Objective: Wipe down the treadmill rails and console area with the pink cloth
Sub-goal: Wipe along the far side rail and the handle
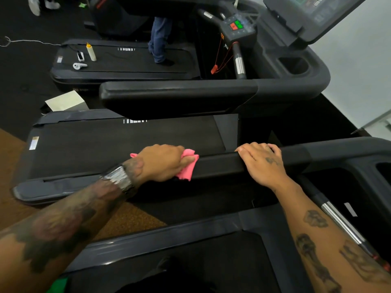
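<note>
A dark padded treadmill rail [220,164] runs left to right across the middle of the head view. My left hand [163,162] grips the pink cloth [187,166] and holds it against the rail's left end, with cloth showing on both sides of the fingers. My right hand [261,163] lies on the same rail a short way to the right, fingers curled over its top edge, apart from the cloth. The console [239,26] with red and green buttons sits at the upper right, beside a tilted screen [315,11].
A second padded rail [177,96] lies beyond the treadmill belt [118,142]. On the far treadmill stand a person's leg [158,41], a squeeze bottle [91,52] and two white controllers [79,65]. A chrome handle [340,224] runs under my right forearm. Paper [64,100] lies on the floor.
</note>
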`<state>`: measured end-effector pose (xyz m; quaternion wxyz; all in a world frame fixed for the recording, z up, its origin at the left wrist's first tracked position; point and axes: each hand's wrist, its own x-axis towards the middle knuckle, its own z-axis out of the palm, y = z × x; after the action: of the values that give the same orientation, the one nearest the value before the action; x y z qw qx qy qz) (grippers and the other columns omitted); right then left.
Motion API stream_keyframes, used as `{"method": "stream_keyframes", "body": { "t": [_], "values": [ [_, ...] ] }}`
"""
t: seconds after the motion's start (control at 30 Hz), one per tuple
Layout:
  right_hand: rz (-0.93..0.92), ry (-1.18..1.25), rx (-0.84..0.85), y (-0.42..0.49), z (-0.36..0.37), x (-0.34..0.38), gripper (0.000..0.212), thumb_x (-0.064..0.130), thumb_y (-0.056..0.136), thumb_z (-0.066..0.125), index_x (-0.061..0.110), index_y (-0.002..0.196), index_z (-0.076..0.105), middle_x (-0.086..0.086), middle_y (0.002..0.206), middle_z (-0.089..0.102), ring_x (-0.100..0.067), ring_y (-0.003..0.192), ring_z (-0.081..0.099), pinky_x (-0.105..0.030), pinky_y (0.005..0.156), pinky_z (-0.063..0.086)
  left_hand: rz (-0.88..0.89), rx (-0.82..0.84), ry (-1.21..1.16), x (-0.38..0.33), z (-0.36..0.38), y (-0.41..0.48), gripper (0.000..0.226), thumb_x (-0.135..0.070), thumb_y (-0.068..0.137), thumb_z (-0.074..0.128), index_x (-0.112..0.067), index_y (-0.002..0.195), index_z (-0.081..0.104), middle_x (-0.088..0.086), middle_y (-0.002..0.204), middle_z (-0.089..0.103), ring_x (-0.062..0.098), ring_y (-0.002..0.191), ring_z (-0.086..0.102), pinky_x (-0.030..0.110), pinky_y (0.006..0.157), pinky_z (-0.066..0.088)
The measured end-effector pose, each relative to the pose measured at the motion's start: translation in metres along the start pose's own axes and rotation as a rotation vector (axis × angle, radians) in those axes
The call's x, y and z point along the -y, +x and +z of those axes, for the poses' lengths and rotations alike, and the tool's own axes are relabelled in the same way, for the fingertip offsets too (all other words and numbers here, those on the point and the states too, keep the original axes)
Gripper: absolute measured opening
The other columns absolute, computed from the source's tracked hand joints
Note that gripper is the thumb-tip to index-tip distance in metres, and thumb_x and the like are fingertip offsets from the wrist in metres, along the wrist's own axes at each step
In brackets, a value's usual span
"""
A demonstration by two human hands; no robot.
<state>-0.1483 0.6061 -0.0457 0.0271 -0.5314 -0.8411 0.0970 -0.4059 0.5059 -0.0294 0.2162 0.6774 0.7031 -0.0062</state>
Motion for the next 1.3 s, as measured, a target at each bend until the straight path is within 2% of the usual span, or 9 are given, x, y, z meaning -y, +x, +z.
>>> {"method": "stream_keyframes", "body": {
  "t": [0.13,0.27,0.37,0.43,0.57,0.67,0.93,1.1,1.3],
  "values": [
    [-0.008,0.055,0.017,0.001,-0.001,-0.002,0.038,0.045,0.102,0.026,0.04,0.114,0.062,0.021,0.116,0.058,-0.003,0.118,0.045,-0.036,0.114,0.014,0.148,-0.119,0.045,-0.055,0.015,0.024,0.05,-0.061,0.096,0.026,-0.027,0.126,0.045,0.003,0.125,0.057,0.03,0.112,0.057,0.043,0.088,0.041],
    [0.075,0.536,-0.108,-0.006,-0.021,-0.029,0.023,0.034,0.097,0.055,0.032,0.117,0.066,0.013,0.12,0.064,-0.002,0.115,0.054,-0.021,0.103,0.035,0.252,-0.287,0.216,-0.082,0.031,0.024,0.058,-0.057,0.097,0.018,-0.02,0.138,0.034,0.003,0.13,0.054,0.031,0.109,0.057,0.046,0.084,0.043],
    [0.282,0.382,-0.312,-0.038,-0.033,-0.087,0.027,0.029,0.094,0.061,0.024,0.12,0.065,0.0,0.123,0.06,-0.017,0.118,0.053,-0.028,0.103,0.037,0.411,-0.374,0.237,-0.062,0.036,0.014,0.065,-0.056,0.095,0.015,-0.017,0.14,0.04,0.004,0.137,0.052,0.032,0.114,0.055,0.046,0.087,0.047],
    [0.449,0.282,-0.322,-0.074,-0.034,-0.127,0.031,0.027,0.093,0.061,0.018,0.123,0.062,-0.009,0.127,0.056,-0.026,0.122,0.05,-0.032,0.104,0.034,0.484,-0.419,0.267,-0.049,0.04,0.007,0.063,-0.054,0.095,0.021,-0.015,0.139,0.046,0.006,0.14,0.052,0.033,0.116,0.055,0.046,0.089,0.048],
    [0.723,0.253,-0.123,-0.139,-0.016,-0.176,0.041,0.046,0.094,0.052,0.023,0.128,0.057,-0.012,0.128,0.056,-0.029,0.119,0.051,-0.038,0.098,0.038,0.359,-0.306,0.337,-0.07,0.035,0.013,0.07,-0.055,0.094,0.018,-0.008,0.14,0.04,0.012,0.139,0.051,0.037,0.117,0.055,0.049,0.086,0.047],
    [0.743,0.204,-0.021,-0.154,-0.003,-0.175,0.045,0.061,0.094,0.036,0.034,0.125,0.056,-0.003,0.128,0.059,-0.027,0.117,0.054,-0.039,0.093,0.04,0.279,-0.249,0.406,-0.11,0.035,0.031,0.069,-0.056,0.097,0.022,-0.003,0.141,0.028,0.014,0.132,0.05,0.037,0.117,0.052,0.049,0.088,0.042],
    [0.707,-0.015,-0.015,-0.149,0.0,-0.161,0.049,0.069,0.092,0.036,0.036,0.127,0.044,0.0,0.119,0.062,-0.027,0.104,0.06,-0.036,0.078,0.038,0.298,-0.27,0.418,-0.207,0.046,0.09,0.07,-0.053,0.097,0.036,0.002,0.139,0.029,0.018,0.122,0.054,0.039,0.104,0.057,0.055,0.086,0.042],
    [0.654,-0.041,-0.039,-0.151,0.002,-0.165,0.047,0.071,0.091,0.032,0.038,0.122,0.043,0.005,0.113,0.062,-0.024,0.096,0.061,-0.038,0.078,0.043,0.429,-0.275,0.344,-0.236,0.048,0.118,0.066,-0.052,0.095,0.04,-0.003,0.139,0.032,0.014,0.126,0.052,0.037,0.105,0.057,0.05,0.084,0.044],
    [0.713,0.047,0.001,-0.152,-0.001,-0.172,0.052,0.078,0.085,0.033,0.041,0.119,0.048,0.011,0.091,0.058,-0.015,0.08,0.058,-0.036,0.074,0.044,0.589,-0.128,0.181,-0.181,0.023,0.096,0.074,-0.062,0.089,0.026,-0.017,0.147,0.027,0.003,0.152,0.031,0.03,0.127,0.043,0.052,0.092,0.043]
  ]
}}
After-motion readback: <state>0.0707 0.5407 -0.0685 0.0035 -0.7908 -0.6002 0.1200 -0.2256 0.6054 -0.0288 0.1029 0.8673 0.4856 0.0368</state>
